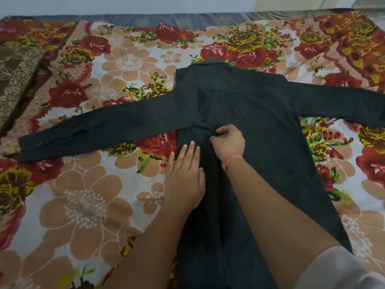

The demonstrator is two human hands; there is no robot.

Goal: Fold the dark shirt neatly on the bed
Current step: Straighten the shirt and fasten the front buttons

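While the right hand's fingers (216, 136) are pinching a small bunch of cloth at the middle of the shirt (245, 105), the left hand (185, 174) is lying flat with fingers spread, pressing the folded-in left edge. The shirt is lying back-up on the bed (87, 205), collar at the far end. By my reckoning the folding is only beginning: one side is turned in, while both sleeves are lying stretched out.

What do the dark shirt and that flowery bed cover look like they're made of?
Dark shirt: soft matte woven cloth, perhaps cotton; it bunches where the right hand pinches it. Bed cover: thin printed fabric, faintly glossy on the red roses, possibly a synthetic blend.
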